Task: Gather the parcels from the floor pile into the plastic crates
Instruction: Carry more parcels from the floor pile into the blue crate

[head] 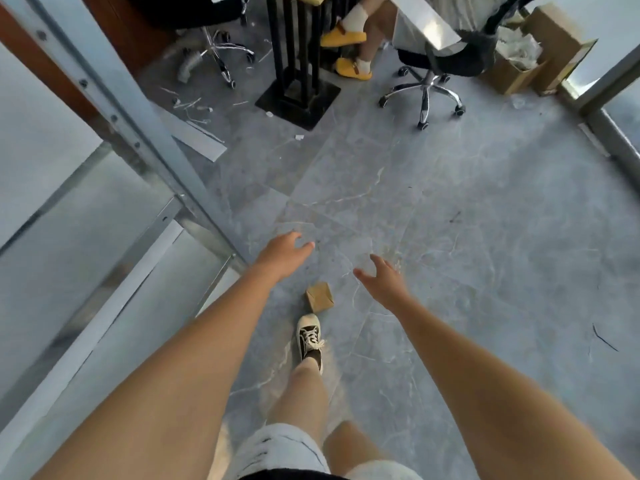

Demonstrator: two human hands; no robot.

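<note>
Left hand [282, 256], right hand [382, 280]: spread wide, empty, flanking small cardboard parcel [319, 297] on floor [485, 220], apparently poised for pickup.

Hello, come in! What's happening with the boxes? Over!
Left hand and right hand open, empty. Small parcel on floor by shoe. No crates visible.

parcel [319, 296] before shoe [309, 336] (touching?) — hands flanking
</note>
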